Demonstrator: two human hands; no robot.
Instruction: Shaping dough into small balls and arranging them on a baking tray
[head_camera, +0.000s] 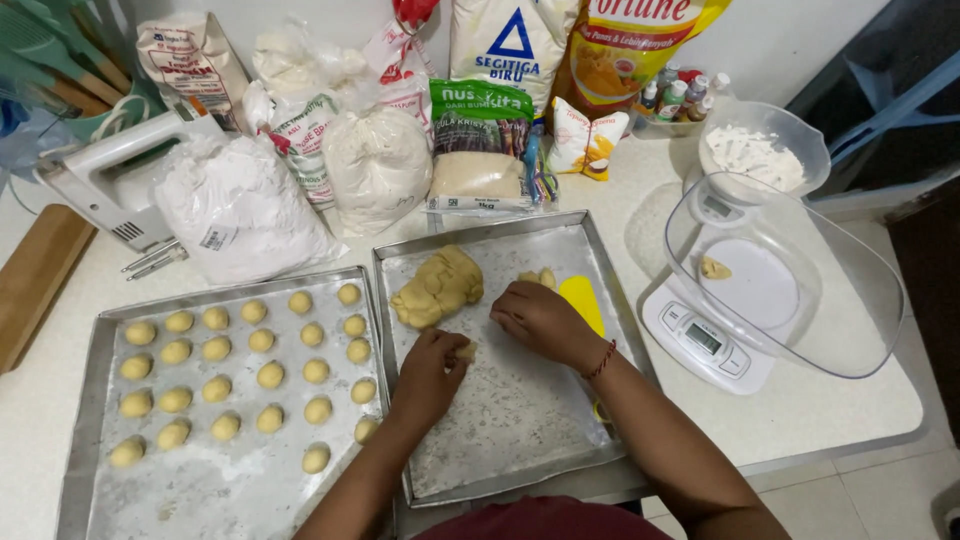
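**Dough portioning on two trays, worktop station**

Far left: hand mixer (110, 175) lying beside flour bags (240, 205). Left tray (80, 420) carrying rows of rolled dough balls (270, 375). Left hand (428, 375), fingers curling closed around a small dough piece (465, 351) over the floured right tray (500, 440). Dough mass (437, 287) sitting just above. Right hand (540, 320), fingers bent, resting near a yellow scraper (583, 302). Right: kitchen scale (705, 345) bearing a clear bowl (800, 300). Judged step: shaping one portion; rounding appears needed. White worktop (830, 410), tiled floor showing beyond.

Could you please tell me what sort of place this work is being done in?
Probably a home kitchen counter set up for baking: a metal tray of small dough balls, a white electronic kitchen scale and bags of white flour.
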